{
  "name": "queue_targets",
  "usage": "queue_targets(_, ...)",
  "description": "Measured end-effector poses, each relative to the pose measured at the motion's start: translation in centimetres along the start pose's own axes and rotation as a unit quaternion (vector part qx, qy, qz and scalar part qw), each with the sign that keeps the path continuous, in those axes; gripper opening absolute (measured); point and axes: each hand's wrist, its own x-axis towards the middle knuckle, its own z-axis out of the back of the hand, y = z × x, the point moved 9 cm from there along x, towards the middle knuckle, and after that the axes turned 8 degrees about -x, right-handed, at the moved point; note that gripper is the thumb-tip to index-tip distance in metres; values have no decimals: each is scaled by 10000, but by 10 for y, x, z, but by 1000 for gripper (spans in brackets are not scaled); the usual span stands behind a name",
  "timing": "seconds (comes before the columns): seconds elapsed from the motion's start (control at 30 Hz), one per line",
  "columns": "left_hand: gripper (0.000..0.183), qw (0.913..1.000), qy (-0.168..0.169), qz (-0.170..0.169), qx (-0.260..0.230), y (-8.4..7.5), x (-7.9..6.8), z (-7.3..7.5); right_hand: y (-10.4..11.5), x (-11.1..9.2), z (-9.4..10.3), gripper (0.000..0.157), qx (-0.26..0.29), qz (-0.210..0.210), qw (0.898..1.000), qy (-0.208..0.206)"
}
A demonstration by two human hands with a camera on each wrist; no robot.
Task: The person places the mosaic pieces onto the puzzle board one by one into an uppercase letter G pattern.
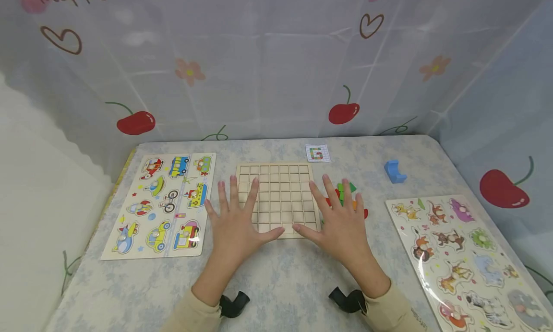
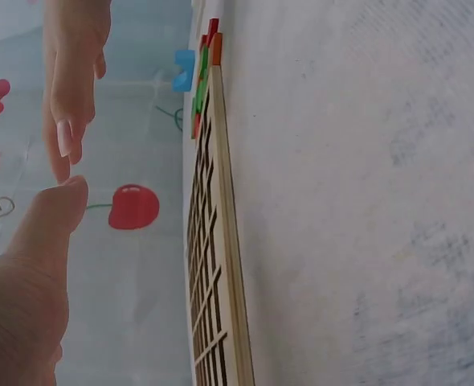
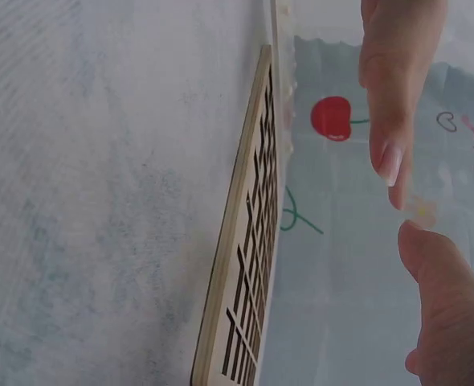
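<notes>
A square wooden grid board (image 1: 281, 197) lies flat on the table, its visible cells holding nothing. My left hand (image 1: 236, 229) is spread over the board's left side, fingers straight and thumb pointing inward. Mirroring it, my right hand (image 1: 343, 229) spreads over the right side and partly covers a small pile of green, red and orange blocks (image 1: 342, 194). Both wrist views show the hands raised above the board, holding nothing. In the left wrist view the left thumb (image 2: 48, 217) points toward the right hand (image 2: 76, 80).
Behind the board lies a small card (image 1: 317, 153) with a coloured G pattern. A blue curved block (image 1: 394, 172) stands back right. A vehicle puzzle board (image 1: 168, 254) lies left, an animal puzzle board (image 1: 432, 200) right. A printed curtain (image 1: 259, 82) hangs behind the table.
</notes>
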Motion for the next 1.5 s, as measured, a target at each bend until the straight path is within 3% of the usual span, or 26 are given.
queue_targets(0.47,127,9988,92,74,-469,20,-7,-19,-19,4,-21,96,263,-62,9992,284)
queue_targets(0.67,127,9975,-6,21,-712,30,-8,-28,-54,13,-30,77,350,-287,9986,258)
queue_targets(0.93,129,9946,161,167,-1016,43,-9,-46,-91,25,-36,50,219,-369,9989,202)
queue_targets(1.27,133,9938,-8,56,-1106,46,-8,-56,-114,45,-54,41,-46,-500,9948,886)
queue_targets(1.5,133,9945,-9,65,-1048,47,-7,-59,-122,51,-57,31,-34,-685,9939,860)
